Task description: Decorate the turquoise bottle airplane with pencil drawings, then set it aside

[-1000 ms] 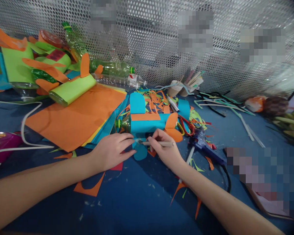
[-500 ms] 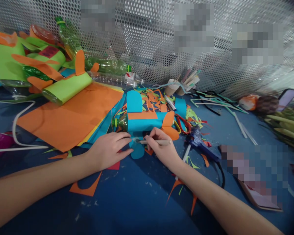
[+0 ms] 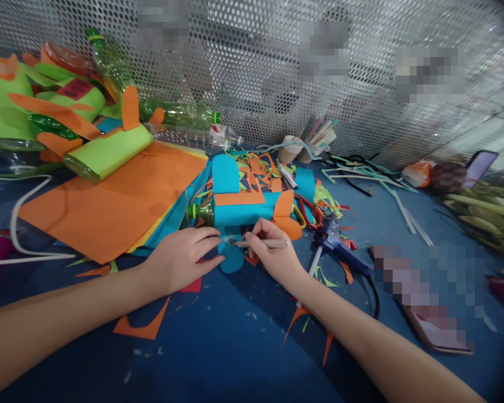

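Gently hold the blue paper still, left hand fingers apart, while your right hand pinches the pen.

Between my left hand and right hand lies smooth, matt blue paper. Just beyond them, a glossy, see-through plastic bottle wears a matt paper sleeve. Left of them, the orange sheet is matt paper; well beyond, the perforated screen shines like metal.

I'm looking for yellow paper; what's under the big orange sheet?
Yellow paper and blue paper stick out along its right edge; the orange sheet hides the rest, so anything else underneath can't be seen.
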Available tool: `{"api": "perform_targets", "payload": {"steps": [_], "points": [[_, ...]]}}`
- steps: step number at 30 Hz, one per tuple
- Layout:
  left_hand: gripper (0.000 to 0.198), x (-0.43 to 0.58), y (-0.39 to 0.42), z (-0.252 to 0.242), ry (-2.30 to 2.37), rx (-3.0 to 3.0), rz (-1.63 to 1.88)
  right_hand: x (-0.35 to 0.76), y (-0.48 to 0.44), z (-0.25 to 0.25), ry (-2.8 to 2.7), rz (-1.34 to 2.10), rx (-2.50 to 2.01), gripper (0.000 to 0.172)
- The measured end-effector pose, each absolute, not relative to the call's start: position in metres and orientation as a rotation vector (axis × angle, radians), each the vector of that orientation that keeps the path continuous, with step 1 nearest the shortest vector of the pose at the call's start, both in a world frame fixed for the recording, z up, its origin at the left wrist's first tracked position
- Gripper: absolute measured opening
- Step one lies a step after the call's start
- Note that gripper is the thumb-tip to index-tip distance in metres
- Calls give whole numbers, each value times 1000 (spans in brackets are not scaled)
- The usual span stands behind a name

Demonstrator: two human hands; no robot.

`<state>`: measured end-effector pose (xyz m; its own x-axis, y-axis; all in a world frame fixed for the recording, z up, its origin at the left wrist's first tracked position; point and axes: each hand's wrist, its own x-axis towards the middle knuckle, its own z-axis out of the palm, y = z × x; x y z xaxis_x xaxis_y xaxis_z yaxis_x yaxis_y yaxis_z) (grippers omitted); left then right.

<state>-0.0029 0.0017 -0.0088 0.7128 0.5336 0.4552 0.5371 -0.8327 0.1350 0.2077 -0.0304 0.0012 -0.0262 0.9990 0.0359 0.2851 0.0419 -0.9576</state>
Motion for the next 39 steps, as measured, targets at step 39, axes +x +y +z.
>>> {"api": "perform_targets", "payload": {"steps": [39], "points": [[30,-3,0,-7,-931,-2916,-764,210,-29,-1,-1450,1039,-1381,24]]}}
